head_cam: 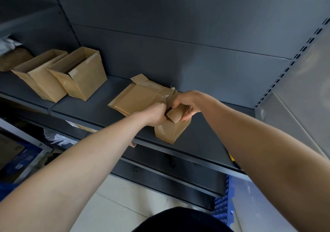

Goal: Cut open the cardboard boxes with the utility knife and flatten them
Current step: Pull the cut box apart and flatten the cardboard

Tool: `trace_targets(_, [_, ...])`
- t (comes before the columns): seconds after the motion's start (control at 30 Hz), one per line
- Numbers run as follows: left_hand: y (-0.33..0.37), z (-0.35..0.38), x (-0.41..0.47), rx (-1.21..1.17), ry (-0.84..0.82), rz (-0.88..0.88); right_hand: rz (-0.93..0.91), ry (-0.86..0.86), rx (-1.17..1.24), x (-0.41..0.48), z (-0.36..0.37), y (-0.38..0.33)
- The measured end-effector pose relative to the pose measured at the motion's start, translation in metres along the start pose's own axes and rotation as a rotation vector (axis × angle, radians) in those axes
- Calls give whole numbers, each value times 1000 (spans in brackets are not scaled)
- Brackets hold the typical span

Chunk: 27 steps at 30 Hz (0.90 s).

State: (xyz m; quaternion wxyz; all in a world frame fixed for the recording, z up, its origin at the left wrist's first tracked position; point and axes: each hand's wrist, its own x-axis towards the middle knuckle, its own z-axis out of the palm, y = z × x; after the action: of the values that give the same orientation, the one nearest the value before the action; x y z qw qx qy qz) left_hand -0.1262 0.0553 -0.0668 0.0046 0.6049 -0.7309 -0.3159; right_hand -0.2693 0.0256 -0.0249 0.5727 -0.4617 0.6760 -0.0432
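Two hands work the small cardboard box (172,130) at the shelf (205,138) front edge. Left hand (157,113): fingers curled at box top, grip hidden. Right hand (185,105) pinches a flap. Risk: tape releases suddenly, box pitches off the edge.

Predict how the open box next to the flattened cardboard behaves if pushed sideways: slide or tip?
Probably light: what shows inside the open box looks empty. Pushed low, it likely slides on the smooth metal shelf; pushed high, it may tip, being fairly tall. Walls may flex, as the top is unbraced.
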Motion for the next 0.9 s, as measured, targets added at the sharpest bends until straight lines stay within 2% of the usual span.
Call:
trace_targets(0.27, [-11, -5, -17, -381, -54, -11, -1, -1, -65, -2, -2, 2])
trace_targets(0.4, [-16, 9, -15, -290, 104, -109, -9, 12, -70, -3, -1, 4])
trace_targets(0.6, [-19, 17, -21, -140, 202, -183, -20, 25, -72, -3, -1, 6])
trace_targets(0.77, [-8, 23, -25, -215, 310, -262, -25, 48, -70, -3, 0, 7])
trace_targets(0.9, [-5, 28, -23, -290, 329, -299, -35, 66, -62, -2, 1, 8])
